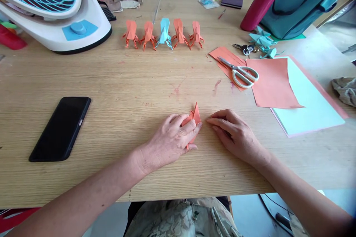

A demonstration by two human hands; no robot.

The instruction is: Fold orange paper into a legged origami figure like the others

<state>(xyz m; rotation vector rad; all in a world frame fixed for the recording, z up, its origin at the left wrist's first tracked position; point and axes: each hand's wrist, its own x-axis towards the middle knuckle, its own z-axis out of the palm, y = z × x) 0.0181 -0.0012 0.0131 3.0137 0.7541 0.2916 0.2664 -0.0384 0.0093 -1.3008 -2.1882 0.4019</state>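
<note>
My left hand (pixel 178 133) presses a folded piece of orange paper (pixel 196 113) against the table, its fingers closed over it. A narrow pointed flap sticks up past the fingers, and a small tip shows below near the thumb. Part of the folded paper is hidden under the hand. Just to the right, my right hand (pixel 236 133) rests on the tabletop with curled fingers drawn together, apart from the paper. Nothing shows in its fingertips.
Orange folded figures (pixel 181 32) and a blue one (pixel 164 31) stand in a row. Scissors (pixel 240 72) lie on orange paper (pixel 274 81), beside pale blue sheets (pixel 308 107). Around are a phone (pixel 60 127), fan (pixel 80 29), pink bottle (pixel 263 2) and teal bag (pixel 300 3).
</note>
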